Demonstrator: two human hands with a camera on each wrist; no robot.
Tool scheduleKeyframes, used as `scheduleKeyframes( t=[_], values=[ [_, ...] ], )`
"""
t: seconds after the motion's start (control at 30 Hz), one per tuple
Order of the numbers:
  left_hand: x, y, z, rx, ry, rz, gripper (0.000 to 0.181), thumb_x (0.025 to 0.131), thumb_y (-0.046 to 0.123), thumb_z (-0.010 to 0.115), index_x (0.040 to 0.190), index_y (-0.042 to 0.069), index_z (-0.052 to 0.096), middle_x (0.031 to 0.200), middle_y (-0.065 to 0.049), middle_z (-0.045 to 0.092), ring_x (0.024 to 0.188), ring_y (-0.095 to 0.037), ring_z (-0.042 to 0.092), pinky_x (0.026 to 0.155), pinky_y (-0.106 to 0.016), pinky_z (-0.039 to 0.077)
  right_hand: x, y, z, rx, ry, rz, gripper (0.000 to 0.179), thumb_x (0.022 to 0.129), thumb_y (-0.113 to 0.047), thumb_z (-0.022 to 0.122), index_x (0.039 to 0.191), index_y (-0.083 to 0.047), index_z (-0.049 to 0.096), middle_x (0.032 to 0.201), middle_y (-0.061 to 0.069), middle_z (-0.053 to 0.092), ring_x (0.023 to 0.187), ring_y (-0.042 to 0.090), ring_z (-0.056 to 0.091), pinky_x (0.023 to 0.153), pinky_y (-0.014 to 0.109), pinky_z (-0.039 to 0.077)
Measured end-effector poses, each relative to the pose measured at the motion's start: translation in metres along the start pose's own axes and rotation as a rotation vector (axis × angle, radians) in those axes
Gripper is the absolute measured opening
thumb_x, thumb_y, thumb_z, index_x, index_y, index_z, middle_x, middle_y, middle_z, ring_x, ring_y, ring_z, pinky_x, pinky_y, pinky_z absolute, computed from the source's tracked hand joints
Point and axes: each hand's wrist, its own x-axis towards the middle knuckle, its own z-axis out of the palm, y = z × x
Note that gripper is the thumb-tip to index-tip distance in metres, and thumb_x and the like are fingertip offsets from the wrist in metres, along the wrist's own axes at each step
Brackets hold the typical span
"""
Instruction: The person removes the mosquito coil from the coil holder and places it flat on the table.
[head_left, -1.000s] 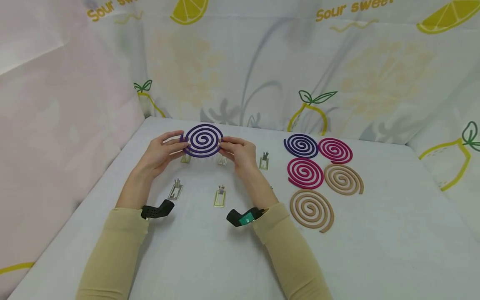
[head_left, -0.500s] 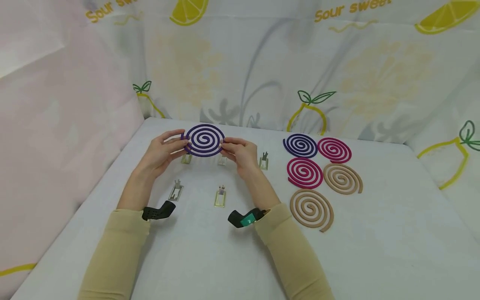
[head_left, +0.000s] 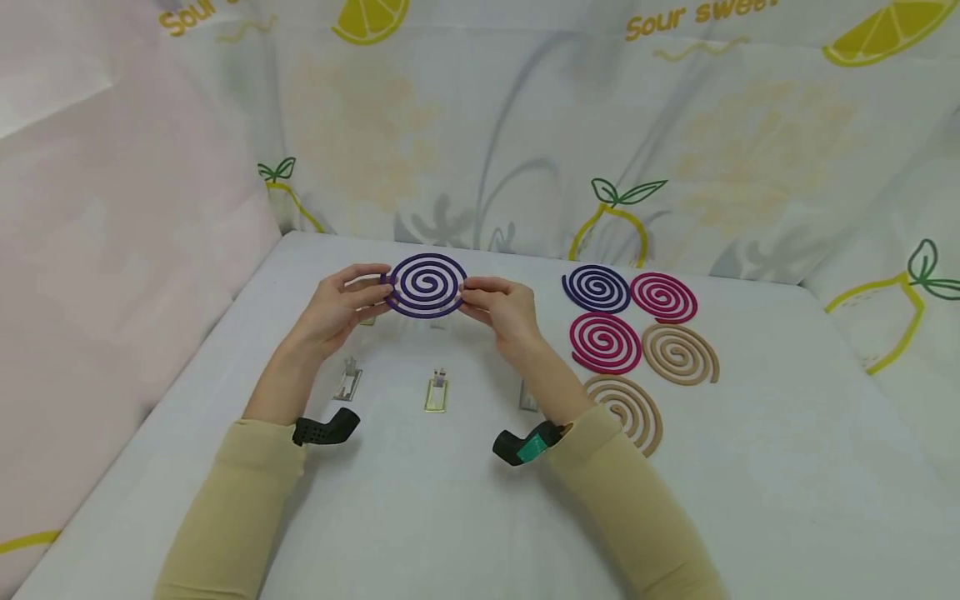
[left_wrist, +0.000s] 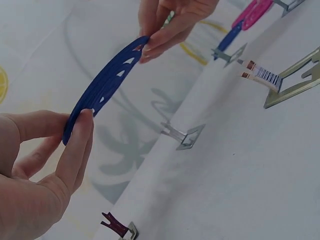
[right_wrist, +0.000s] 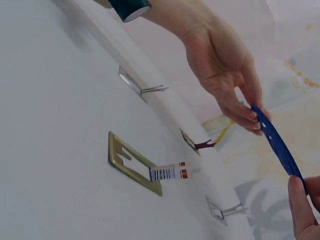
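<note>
A purple mosquito coil [head_left: 427,285] is held up above the far part of the table, its flat spiral facing the head camera. My left hand [head_left: 336,310] pinches its left edge between thumb and fingers. At the opposite edge, the fingertips of my right hand [head_left: 507,315] pinch it too. Edge-on, the coil [left_wrist: 105,82] looks blue in the left wrist view. Small metal coil stands with raised prongs are set out below the hands: a gold one [head_left: 439,377] in the middle, a silver one [head_left: 350,367] to its left. Others are partly hidden behind the hands and right forearm.
More mosquito coils lie flat at the right: another purple one [head_left: 597,288], two pink ones [head_left: 663,297] and two tan ones [head_left: 680,354]. My right sleeve overlaps the nearest tan coil. A printed cloth backdrop [head_left: 480,125] rises along the table's far edge.
Both hands have shifted slightly right together with the held coil, mostly in the last half second. The right forearm now covers part of the nearest tan coil. Both grips look unchanged.
</note>
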Motion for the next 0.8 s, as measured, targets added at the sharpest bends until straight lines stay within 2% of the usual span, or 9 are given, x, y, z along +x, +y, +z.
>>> scheduleKeyframes(
  t=[0.23,0.57,0.8],
  values=[
    [0.002,-0.006,0.014,0.082,-0.010,-0.002,0.039,0.099,0.004,0.059,0.136,-0.002,0.050,0.119,-0.008,0.058,0.096,-0.009,0.067,0.088,-0.024,0.057,-0.008,-0.004,-0.019,-0.067,-0.025,-0.016,0.028,0.091,0.006,0.067,0.119,0.007,0.067,0.109,0.015,0.069,0.085,0.016,0.072,0.084,0.029,0.060],
    [0.003,-0.009,0.029,0.139,-0.030,-0.031,0.041,0.100,0.005,0.058,0.140,-0.001,0.049,0.129,-0.013,0.056,0.098,-0.010,0.067,0.090,-0.026,0.057,-0.014,-0.007,-0.038,-0.132,-0.006,0.002,0.029,0.093,0.001,0.067,0.121,0.005,0.067,0.114,0.015,0.067,0.090,0.017,0.070,0.085,0.029,0.060],
    [-0.001,-0.014,0.040,0.150,-0.068,-0.040,0.041,0.099,0.004,0.059,0.139,-0.002,0.050,0.132,-0.018,0.056,0.098,-0.011,0.067,0.090,-0.028,0.057,-0.024,-0.008,-0.052,-0.168,-0.003,0.021,0.030,0.094,-0.001,0.066,0.123,0.004,0.066,0.114,0.014,0.068,0.089,0.016,0.070,0.085,0.029,0.059]
  ],
)
